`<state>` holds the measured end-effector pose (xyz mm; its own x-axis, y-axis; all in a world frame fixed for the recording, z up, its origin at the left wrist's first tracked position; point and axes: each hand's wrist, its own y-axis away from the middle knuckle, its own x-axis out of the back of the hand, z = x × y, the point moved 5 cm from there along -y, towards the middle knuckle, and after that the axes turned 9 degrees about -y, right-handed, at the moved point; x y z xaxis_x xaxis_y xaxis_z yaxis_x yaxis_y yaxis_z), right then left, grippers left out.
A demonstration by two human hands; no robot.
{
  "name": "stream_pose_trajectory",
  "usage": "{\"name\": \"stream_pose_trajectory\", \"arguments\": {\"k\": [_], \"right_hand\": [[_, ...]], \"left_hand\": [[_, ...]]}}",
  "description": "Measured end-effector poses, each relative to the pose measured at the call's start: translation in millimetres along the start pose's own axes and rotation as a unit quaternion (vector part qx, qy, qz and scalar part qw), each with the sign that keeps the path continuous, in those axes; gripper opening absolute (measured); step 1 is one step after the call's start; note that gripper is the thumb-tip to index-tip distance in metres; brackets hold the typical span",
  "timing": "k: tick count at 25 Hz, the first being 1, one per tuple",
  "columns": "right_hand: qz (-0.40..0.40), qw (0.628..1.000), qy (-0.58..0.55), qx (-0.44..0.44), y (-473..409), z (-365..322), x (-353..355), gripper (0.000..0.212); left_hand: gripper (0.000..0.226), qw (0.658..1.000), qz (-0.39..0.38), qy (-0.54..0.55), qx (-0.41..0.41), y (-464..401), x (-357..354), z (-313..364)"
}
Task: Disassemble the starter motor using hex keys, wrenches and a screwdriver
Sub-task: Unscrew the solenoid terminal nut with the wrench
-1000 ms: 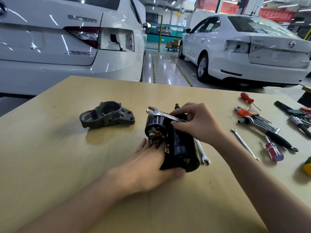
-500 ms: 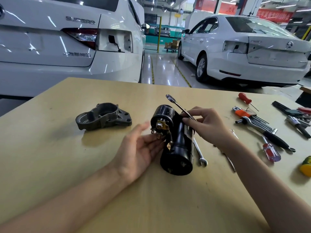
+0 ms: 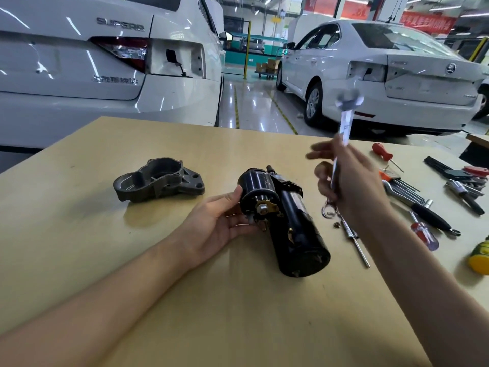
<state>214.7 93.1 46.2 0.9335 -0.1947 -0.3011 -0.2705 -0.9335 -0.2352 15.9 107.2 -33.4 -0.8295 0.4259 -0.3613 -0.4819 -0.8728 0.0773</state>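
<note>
The black starter motor (image 3: 291, 221) lies on the wooden table (image 3: 79, 247), its terminal end facing me. My left hand (image 3: 217, 221) lies palm up against the solenoid end, thumb on its side, fingers relaxed beneath the terminals. My right hand (image 3: 352, 181) grips a silver open-end wrench (image 3: 345, 120) and holds it upright above the table, right of the motor; the wrench is motion-blurred. A removed grey cast housing (image 3: 158, 182) sits to the left of the motor.
A second wrench (image 3: 354, 239) and a small nut (image 3: 336, 225) lie right of the motor. Farther right are hex keys (image 3: 404, 189), a ratchet handle (image 3: 428, 215), two red screwdrivers (image 3: 382, 152) (image 3: 423, 234) and a yellow-green object (image 3: 480, 258). White cars stand behind the table.
My right hand has lifted the wrench off the motor and swung it upright to the right. My left hand slid from on top of the motor to its terminal end, palm up.
</note>
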Motion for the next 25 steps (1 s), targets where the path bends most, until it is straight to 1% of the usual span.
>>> {"name": "stream_pose_trajectory", "arguments": {"k": [1, 2, 4, 5, 9, 11, 13, 16, 18, 20, 22, 25], "right_hand": [[0.002, 0.997, -0.082, -0.012, -0.9, -4.8, 0.7, 0.043], [-0.006, 0.992, -0.125, -0.022, -0.6, -6.3, 0.8, 0.047], [-0.032, 0.991, -0.122, -0.039, 4.1, -1.7, 0.0, 0.049], [-0.045, 0.991, -0.119, -0.045, 6.6, 2.2, -0.1, 0.047], [-0.092, 0.981, -0.164, -0.052, 13.0, 3.9, -6.4, 0.039], [-0.114, 0.98, -0.158, -0.039, 18.2, 4.5, -7.2, 0.033], [-0.147, 0.977, -0.15, -0.017, 25.2, 7.7, -10.5, 0.023], [-0.198, 0.971, -0.135, -0.01, 33.2, 15.1, -18.8, 0.016], [-0.228, 0.964, -0.131, -0.034, 34.8, 19.8, -21.9, 0.019], [-0.258, 0.952, -0.145, -0.083, 34.5, 23.2, -20.1, 0.026], [-0.281, 0.944, -0.13, -0.114, 33.4, 24.2, -14.8, 0.035], [-0.302, 0.942, -0.091, -0.115, 31.5, 25.6, -9.6, 0.039]], "left_hand": [[0.046, 1.0, 0.008, 0.01, -0.006, 0.6, -0.5, 0.8], [0.05, 1.0, 0.013, 0.019, -0.012, 1.3, -1.1, 0.9], [0.055, 0.999, 0.019, 0.029, -0.022, 2.4, -1.3, 2.0], [0.057, 0.999, 0.023, 0.032, -0.027, 3.1, -1.4, 3.2], [0.066, 0.998, 0.051, 0.018, -0.038, 4.2, -1.5, 6.0], [0.063, 0.996, 0.072, 0.012, -0.042, 4.6, -1.5, 7.4], [0.061, 0.994, 0.094, 0.012, -0.049, 5.9, 1.0, 8.9], [0.068, 0.992, 0.113, -0.01, -0.063, 9.2, 7.5, 13.1], [0.07, 0.99, 0.122, -0.017, -0.071, 9.9, 12.0, 15.2], [0.061, 0.989, 0.128, -0.012, -0.076, 9.3, 15.0, 16.5], [0.056, 0.989, 0.125, -0.003, -0.076, 8.4, 16.5, 16.5], [0.053, 0.991, 0.114, 0.002, -0.075, 6.7, 17.2, 15.4]]}}
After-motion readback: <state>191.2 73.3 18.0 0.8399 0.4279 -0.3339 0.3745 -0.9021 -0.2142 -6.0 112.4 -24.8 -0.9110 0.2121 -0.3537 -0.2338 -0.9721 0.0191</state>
